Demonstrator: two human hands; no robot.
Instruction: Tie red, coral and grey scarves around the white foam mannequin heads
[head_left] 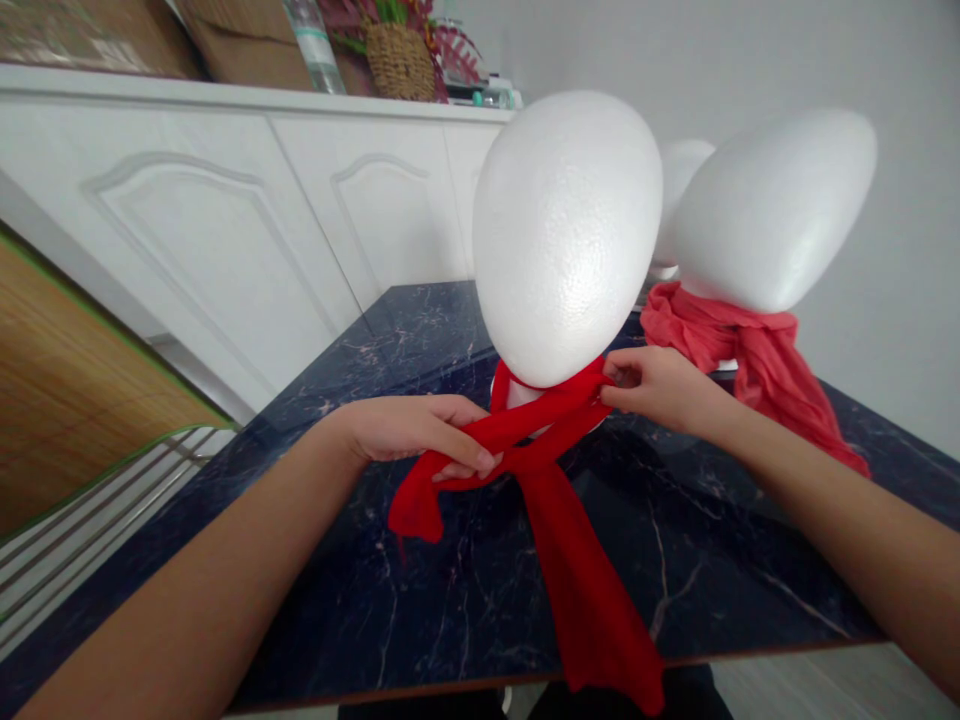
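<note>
A red scarf (555, 520) is looped around the neck of a white foam mannequin head (568, 230) standing on a dark blue marbled table. My left hand (431, 435) grips one part of the scarf at the front left of the neck, and a short end hangs out beyond the fingers. At the right side of the neck, my right hand (649, 385) pinches the scarf between thumb and fingers. The longer tail falls over the tabletop and past the near edge. The underside of the loop is partly hidden by the head and my fingers.
A second foam head (776, 210) wearing a coral scarf (780, 370) stands at the right, with another white head (679, 180) behind it. White cabinets (187, 230) carry boxes (240, 45), a bottle (315, 50) and a wicker planter (400, 62). A bamboo-topped rack (82, 390) is at the left.
</note>
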